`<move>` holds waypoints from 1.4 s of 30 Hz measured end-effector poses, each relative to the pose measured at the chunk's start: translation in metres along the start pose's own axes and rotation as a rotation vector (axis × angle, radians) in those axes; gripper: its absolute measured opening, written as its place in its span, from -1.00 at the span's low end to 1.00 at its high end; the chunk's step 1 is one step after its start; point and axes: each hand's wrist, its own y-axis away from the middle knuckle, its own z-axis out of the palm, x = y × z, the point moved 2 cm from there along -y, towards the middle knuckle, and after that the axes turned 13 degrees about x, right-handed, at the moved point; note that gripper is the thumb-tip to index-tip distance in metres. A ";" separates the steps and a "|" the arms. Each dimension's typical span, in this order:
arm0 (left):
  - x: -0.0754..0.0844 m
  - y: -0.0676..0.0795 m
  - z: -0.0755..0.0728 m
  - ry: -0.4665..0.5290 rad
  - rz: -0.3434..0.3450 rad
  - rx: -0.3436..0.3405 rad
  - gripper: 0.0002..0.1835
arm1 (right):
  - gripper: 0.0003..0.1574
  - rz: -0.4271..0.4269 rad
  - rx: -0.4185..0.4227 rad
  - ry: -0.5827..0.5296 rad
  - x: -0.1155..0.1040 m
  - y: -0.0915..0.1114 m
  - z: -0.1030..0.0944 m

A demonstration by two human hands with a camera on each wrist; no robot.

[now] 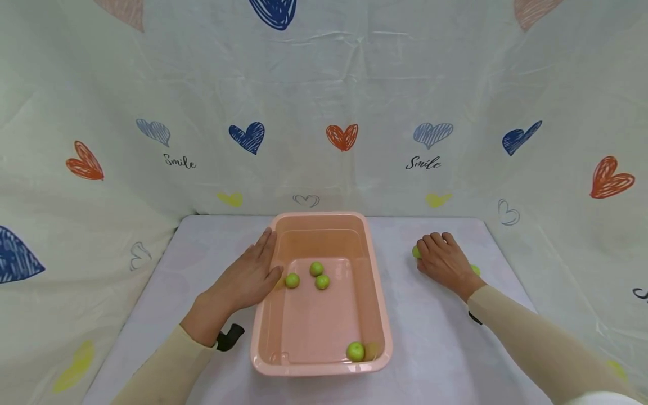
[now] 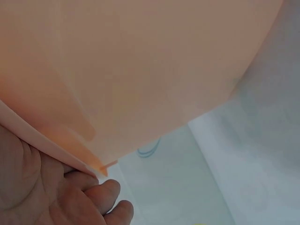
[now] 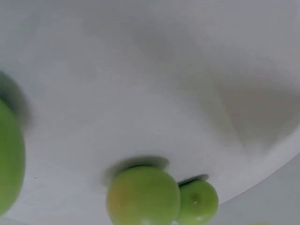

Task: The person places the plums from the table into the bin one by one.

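Observation:
A pink plastic tub [image 1: 324,368] stands on the table, with three small round green fruits grouped toward its far half and another green fruit [image 1: 356,351] in its near right corner. My left hand [image 1: 248,275] rests along the tub's left rim, fingers extended and thumb overlapping the inside. In the left wrist view its palm and fingers [image 2: 105,194] lie at the rim. To the tub's right, my right hand [image 1: 442,261] bends its fingers downward beside a green fruit [image 1: 416,252]; its fingertips are hidden, so I cannot tell whether it grips anything.
Another green fruit [image 1: 476,270] shows behind my right wrist. In the right wrist view, two green fruits [image 3: 143,197] sit side by side on the white tablecloth, with a third at the left edge. A curtain [image 1: 304,101] printed with hearts hangs behind the table.

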 end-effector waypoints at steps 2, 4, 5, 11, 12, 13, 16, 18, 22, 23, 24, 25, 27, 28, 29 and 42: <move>0.000 0.000 0.000 0.000 0.001 0.001 -0.21 | -0.66 0.003 0.030 -0.004 -0.002 -0.006 0.001; 0.000 0.000 0.000 0.000 0.002 0.000 -0.21 | -0.67 0.006 0.042 -0.002 -0.004 -0.012 0.001; 0.000 0.000 0.000 -0.001 0.003 0.000 -0.21 | -0.69 0.006 0.043 0.002 -0.004 -0.015 0.000; 0.000 0.000 -0.001 -0.028 0.014 0.001 -0.20 | -0.68 0.055 0.077 -0.012 -0.007 -0.033 -0.002; 0.001 0.000 -0.002 -0.036 0.019 0.004 -0.21 | -0.67 0.068 0.083 -0.020 -0.007 -0.036 -0.003; 0.002 0.000 -0.002 -0.045 0.023 0.007 -0.21 | -0.67 0.079 0.089 -0.028 -0.007 -0.039 -0.003; 0.003 -0.001 -0.004 -0.065 0.031 0.016 -0.22 | -0.64 0.101 0.096 -0.037 -0.008 -0.045 -0.005; 0.004 -0.001 -0.004 -0.076 0.032 0.017 -0.22 | -0.63 0.110 0.099 -0.035 -0.009 -0.049 -0.006; 0.005 -0.001 -0.005 -0.095 0.031 0.016 -0.23 | -0.61 0.121 0.119 -0.030 -0.009 -0.056 -0.008; 0.006 -0.001 -0.005 -0.099 0.029 0.016 -0.22 | -0.61 0.122 0.129 -0.032 -0.009 -0.058 -0.008; 0.006 -0.001 -0.005 -0.101 0.028 0.016 -0.22 | -0.61 0.121 0.142 -0.031 -0.009 -0.060 -0.009; 0.006 -0.001 -0.005 -0.103 0.027 0.015 -0.22 | -0.60 0.121 0.154 -0.031 -0.009 -0.062 -0.010; 0.006 -0.001 -0.005 -0.102 0.025 0.014 -0.23 | -0.60 0.119 0.174 -0.027 -0.009 -0.066 -0.011; 0.006 -0.001 -0.005 -0.101 0.024 0.015 -0.23 | -0.61 0.118 0.182 -0.022 -0.009 -0.068 -0.012; 0.006 -0.001 -0.005 -0.099 0.023 0.015 -0.23 | -0.61 0.118 0.189 -0.019 -0.009 -0.070 -0.013; 0.006 -0.001 -0.005 -0.089 0.018 0.013 -0.23 | -0.57 0.139 0.275 -0.039 -0.006 -0.095 -0.024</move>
